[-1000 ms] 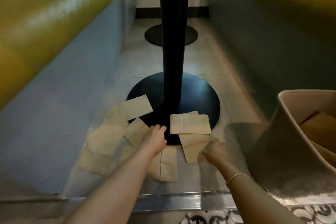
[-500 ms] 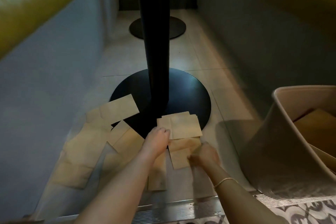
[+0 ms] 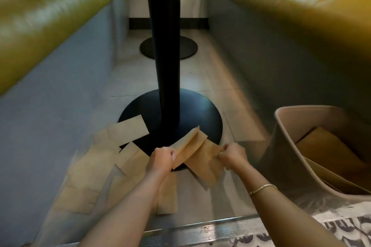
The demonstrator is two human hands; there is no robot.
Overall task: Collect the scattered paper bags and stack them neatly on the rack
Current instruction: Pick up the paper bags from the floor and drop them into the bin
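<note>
Nearest, a metal floor threshold (image 3: 200,228) with patterned tile at near right. Just beyond, both forearms reach out; a bracelet (image 3: 263,188) on the right wrist. Left hand (image 3: 163,158): fingers curled round the edge of a paper bag (image 3: 187,147), now raised and tilted off the floor where half a second ago it lay flat by the pedestal. Right hand (image 3: 233,156): fingers pinching a second bag (image 3: 206,164), likewise lifted. Judged: the pickup has begun, two bags in hand, none racked. Left of the hands, loose bags (image 3: 96,166) lie overlapping on the floor, one across the black table base (image 3: 200,118). At right, a beige bin (image 3: 285,146) holding brown paper. Centre, the black table post (image 3: 166,46); yellow benches (image 3: 281,6) on both sides; farther, a second base (image 3: 186,48). No rack in view.
</note>
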